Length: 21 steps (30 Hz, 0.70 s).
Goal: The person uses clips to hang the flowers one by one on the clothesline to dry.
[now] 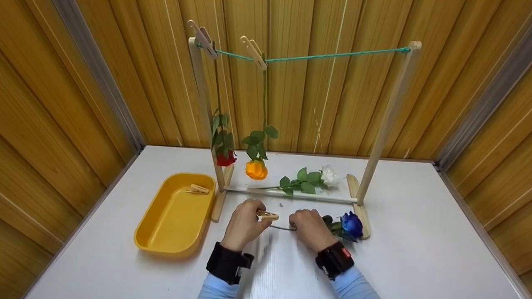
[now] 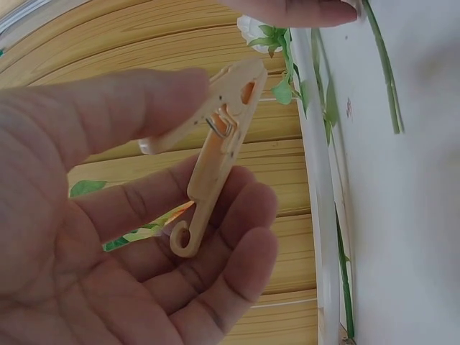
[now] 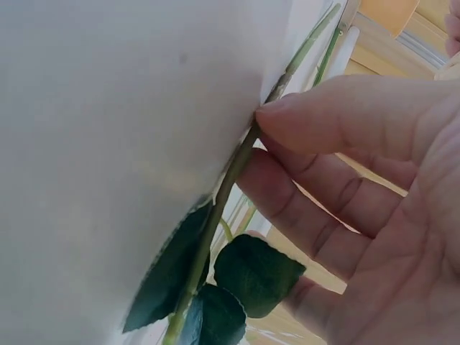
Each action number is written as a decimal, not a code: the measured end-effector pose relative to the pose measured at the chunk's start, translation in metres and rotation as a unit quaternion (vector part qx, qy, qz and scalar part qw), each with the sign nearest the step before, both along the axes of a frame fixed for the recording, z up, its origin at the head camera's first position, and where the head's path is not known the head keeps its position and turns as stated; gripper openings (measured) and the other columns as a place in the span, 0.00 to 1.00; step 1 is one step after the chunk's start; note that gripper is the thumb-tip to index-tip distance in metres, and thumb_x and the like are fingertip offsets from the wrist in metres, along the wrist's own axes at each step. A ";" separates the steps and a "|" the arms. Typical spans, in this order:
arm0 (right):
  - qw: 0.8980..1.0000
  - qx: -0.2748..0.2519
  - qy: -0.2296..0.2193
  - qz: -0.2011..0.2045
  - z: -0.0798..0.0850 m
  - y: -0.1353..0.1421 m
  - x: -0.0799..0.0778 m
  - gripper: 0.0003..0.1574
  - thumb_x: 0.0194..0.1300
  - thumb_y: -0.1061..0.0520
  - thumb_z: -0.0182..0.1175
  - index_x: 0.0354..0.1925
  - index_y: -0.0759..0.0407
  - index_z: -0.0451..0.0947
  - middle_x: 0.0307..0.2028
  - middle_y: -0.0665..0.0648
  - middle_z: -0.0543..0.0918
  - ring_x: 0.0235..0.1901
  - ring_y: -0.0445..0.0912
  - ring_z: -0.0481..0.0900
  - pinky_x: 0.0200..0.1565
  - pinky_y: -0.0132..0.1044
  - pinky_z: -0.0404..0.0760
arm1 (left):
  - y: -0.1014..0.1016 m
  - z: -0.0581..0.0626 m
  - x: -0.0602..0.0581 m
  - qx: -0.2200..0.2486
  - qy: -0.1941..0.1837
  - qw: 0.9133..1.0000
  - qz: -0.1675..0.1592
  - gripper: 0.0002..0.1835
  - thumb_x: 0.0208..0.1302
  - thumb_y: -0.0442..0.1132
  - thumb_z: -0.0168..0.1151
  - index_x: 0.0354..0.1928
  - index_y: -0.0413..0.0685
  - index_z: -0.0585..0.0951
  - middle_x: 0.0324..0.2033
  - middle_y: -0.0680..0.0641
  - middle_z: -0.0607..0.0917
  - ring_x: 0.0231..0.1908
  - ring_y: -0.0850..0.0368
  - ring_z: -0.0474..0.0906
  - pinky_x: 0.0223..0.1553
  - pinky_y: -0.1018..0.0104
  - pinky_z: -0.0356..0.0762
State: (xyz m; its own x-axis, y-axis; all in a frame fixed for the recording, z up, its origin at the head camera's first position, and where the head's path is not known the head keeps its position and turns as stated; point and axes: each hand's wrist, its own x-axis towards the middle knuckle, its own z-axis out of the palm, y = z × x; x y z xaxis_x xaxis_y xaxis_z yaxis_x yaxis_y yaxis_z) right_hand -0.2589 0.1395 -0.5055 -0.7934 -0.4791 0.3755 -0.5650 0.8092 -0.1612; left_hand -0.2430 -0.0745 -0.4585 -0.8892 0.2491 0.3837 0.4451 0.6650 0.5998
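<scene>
At 6 o'clock on the white table (image 1: 415, 232), a person's left hand (image 1: 247, 222) is pinching a beige clothespin (image 1: 270, 215) between thumb and curled fingers. At its 3 o'clock side, the right hand (image 1: 311, 228) is grasping the stem (image 3: 233, 169) of a blue rose (image 1: 352, 225) between thumb and fingers, the stem's end pointing to 9 o'clock, towards the left hand. The bloom is lying at the right hand's 3 o'clock, just beside the rack's foot (image 1: 365, 220). From the left hand, a yellow tray (image 1: 166, 224) is standing at 9 o'clock, holding at least 1 spare peg (image 1: 198, 189) near its 1 o'clock corner. A white rose (image 1: 329, 176) is lying at 2 o'clock, along the lower bar (image 1: 316, 197). At 12 and 11 o'clock, an orange rose (image 1: 256, 170) and a red rose (image 1: 225, 158) are hanging bloom-down from a green cord (image 1: 324, 55), each under 1 peg
</scene>
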 end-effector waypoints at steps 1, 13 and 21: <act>1.000 0.000 -0.001 0.002 0.000 0.000 0.000 0.17 0.41 0.77 0.64 0.20 0.56 0.81 0.20 0.51 0.81 0.22 0.47 0.79 0.27 0.41 0.72 | 0.000 0.000 0.000 0.000 -0.002 1.000 0.000 0.10 0.51 0.33 0.78 0.32 0.39 0.84 0.30 0.44 0.83 0.31 0.55 0.76 0.34 0.61 0.75; 0.997 0.014 -0.066 -0.037 0.008 0.011 0.003 0.18 0.39 0.80 0.65 0.22 0.59 0.81 0.24 0.55 0.81 0.26 0.54 0.79 0.33 0.52 0.75 | 0.000 0.001 0.001 0.004 -0.024 1.000 0.000 0.11 0.52 0.33 0.78 0.33 0.39 0.83 0.31 0.44 0.82 0.30 0.57 0.74 0.33 0.63 0.74; 0.995 0.001 -0.095 -0.030 0.008 0.011 0.002 0.19 0.40 0.81 0.64 0.21 0.59 0.77 0.22 0.55 0.78 0.27 0.53 0.77 0.32 0.49 0.72 | -0.001 0.001 0.000 0.003 -0.012 1.000 -0.001 0.11 0.53 0.33 0.78 0.32 0.39 0.83 0.30 0.44 0.81 0.30 0.57 0.74 0.33 0.64 0.74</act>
State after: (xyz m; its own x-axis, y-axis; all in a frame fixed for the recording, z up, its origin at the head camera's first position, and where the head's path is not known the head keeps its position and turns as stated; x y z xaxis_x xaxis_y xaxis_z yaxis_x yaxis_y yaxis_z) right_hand -0.2565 0.1507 -0.4977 -0.8769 -0.4297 0.2155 -0.4755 0.8411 -0.2579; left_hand -0.2427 -0.0756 -0.4574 -0.8978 0.2486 0.3637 0.4317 0.6605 0.6143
